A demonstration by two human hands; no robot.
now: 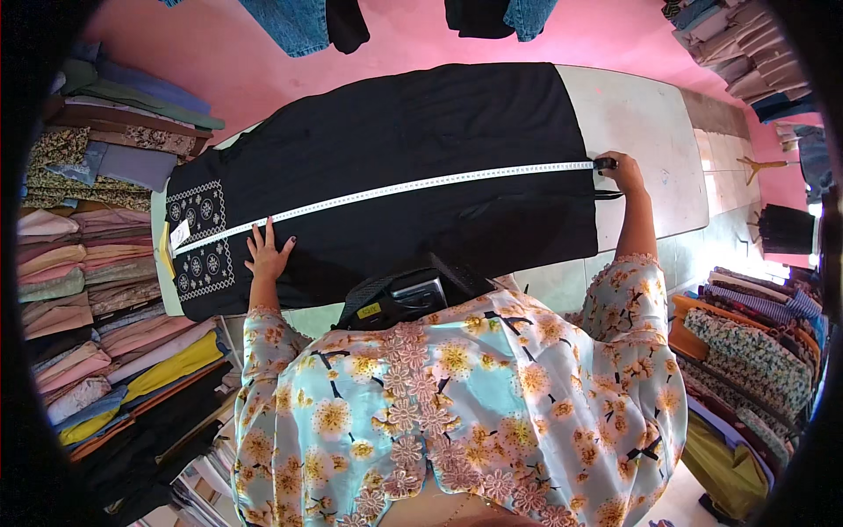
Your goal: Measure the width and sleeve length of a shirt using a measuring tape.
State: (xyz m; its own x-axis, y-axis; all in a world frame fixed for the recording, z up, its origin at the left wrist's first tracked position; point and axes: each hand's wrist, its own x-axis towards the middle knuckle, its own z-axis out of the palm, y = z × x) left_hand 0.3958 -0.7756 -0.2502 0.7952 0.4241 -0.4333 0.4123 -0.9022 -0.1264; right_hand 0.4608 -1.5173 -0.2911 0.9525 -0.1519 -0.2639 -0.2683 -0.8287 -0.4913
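Note:
A long black garment (395, 138) lies flat across a pale table (645, 132). Light embroidery (204, 211) and paper tags (180, 234) show at its left end. Along its length runs a white measuring tape (382, 191), from the embroidered end to just past the right-hand hem. My left hand (268, 257) presses flat on the cloth, fingers spread, with fingertips at the tape's lower edge. Beyond the right hem, my right hand (624, 172) grips the tape's small black case (604, 163). A thin black strap (608, 194) sticks out from the hem below it.
Shelves of folded clothes (99, 263) crowd the left side. More garments (751, 342) are packed on the right, with stacked clothes (737, 46) above. Denim clothing (290, 26) hangs on the pink wall (408, 46). A black waist bag (402, 296) sits at my front.

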